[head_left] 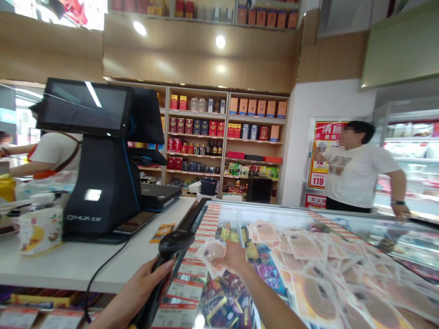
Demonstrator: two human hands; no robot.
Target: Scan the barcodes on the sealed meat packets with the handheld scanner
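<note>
Holding scanner (175, 241) and packet (211, 254) (register (99, 183) reads "QIHUA").

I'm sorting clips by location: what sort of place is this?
Most likely a shop, seen from the checkout: a till stands on the counter, what looks like a barcode scanner is held nearby, and stocked shelves rise behind.

With our left hand (146, 288) we grip a black scanner (176, 242); in our right hand (235, 256) we hold a clear packet (208, 257) over the glass-topped case (267, 208). Similar packets (305, 246) spread rightward, a checkout terminal (103, 183) stands left, and far right we see a person (360, 173).
</note>
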